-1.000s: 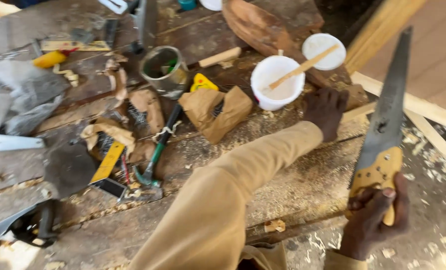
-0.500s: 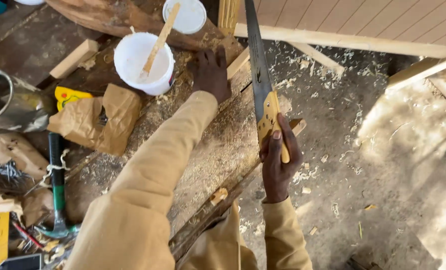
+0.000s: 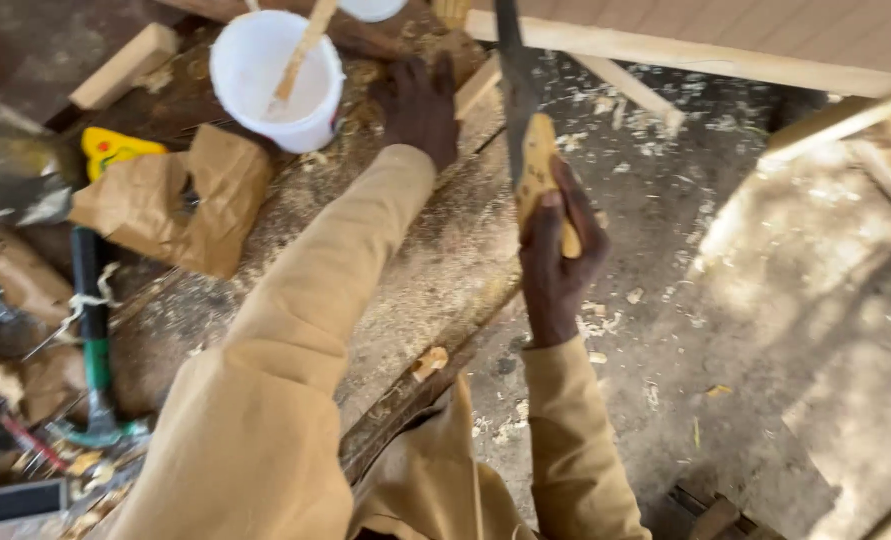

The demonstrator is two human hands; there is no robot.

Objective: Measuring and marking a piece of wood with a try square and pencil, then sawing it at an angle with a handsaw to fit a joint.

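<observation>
My right hand (image 3: 555,255) grips the yellow wooden handle of a hand saw (image 3: 521,120), whose blade runs up and out of the top of the view, beside the bench edge. My left hand (image 3: 420,100) lies flat, palm down, on the sawdust-covered wooden workbench (image 3: 425,270), pressing near a light wooden piece (image 3: 477,85) that sticks out past the bench edge next to the blade. Both arms wear tan sleeves.
A white bucket (image 3: 265,95) with a wooden stick in it stands left of my left hand. Crumpled brown paper (image 3: 180,200), a yellow object (image 3: 115,150), a green-handled hammer (image 3: 93,340) and a wood block (image 3: 125,65) lie on the bench. Sawdust covers the ground at right.
The view has swung right and down toward the bench edge. My right hand brought the saw in from the far right to the wooden piece beside my left hand.
</observation>
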